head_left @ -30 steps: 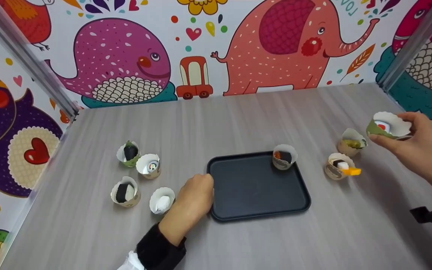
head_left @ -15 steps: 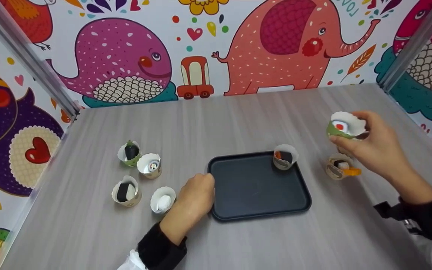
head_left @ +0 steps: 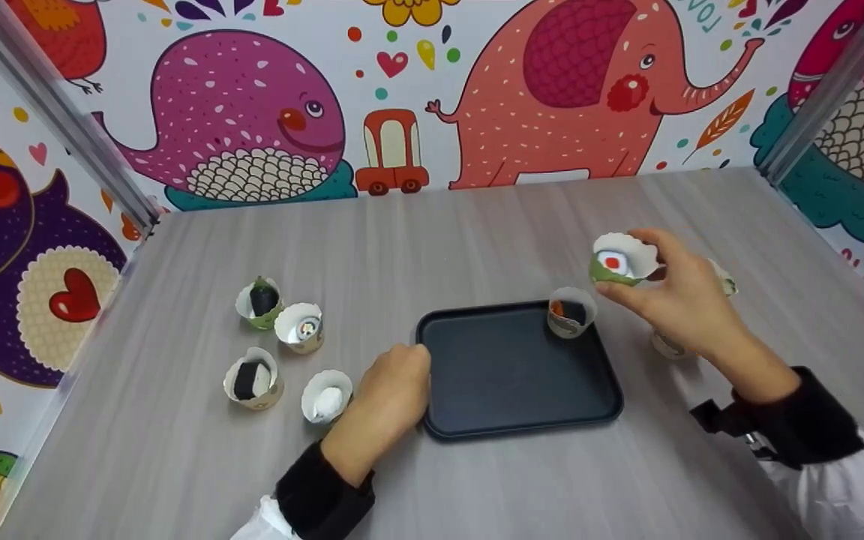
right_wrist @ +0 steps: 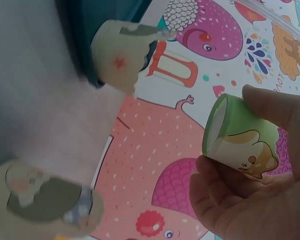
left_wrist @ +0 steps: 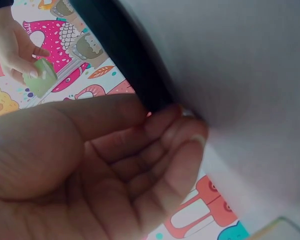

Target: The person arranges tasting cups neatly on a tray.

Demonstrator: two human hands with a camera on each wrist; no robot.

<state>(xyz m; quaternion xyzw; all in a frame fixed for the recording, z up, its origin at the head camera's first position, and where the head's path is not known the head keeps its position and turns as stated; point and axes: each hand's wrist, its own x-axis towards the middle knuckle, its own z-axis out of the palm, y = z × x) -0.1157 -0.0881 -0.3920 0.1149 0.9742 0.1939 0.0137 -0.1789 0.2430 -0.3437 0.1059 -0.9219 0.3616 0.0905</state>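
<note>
My right hand (head_left: pixel 683 289) holds a green paper baking cup (head_left: pixel 623 259) by its side, raised above the table near the tray's far right corner. Inside it is a white sushi roll piece with a red centre; the right wrist view shows a cartoon animal on the green cup (right_wrist: pixel 242 135). My left hand (head_left: pixel 391 386) pinches the left rim of the dark tray (head_left: pixel 514 431) between thumb and fingers, as the left wrist view shows at the tray edge (left_wrist: pixel 125 55). One paper cup (head_left: pixel 571 319) with a dark and orange piece stands in the tray's far right corner.
Left of the tray stand several filled cups: one with an eggplant (head_left: pixel 261 300), one with a small roll (head_left: pixel 301 330), one with a black-and-white piece (head_left: pixel 252 382) and one with a white piece (head_left: pixel 327 397). Right, a cup (head_left: pixel 672 345) is partly hidden by my right hand.
My right hand has carried the green cup leftward from the far right toward the tray's far right corner. The left hand and the tray stay put.
</note>
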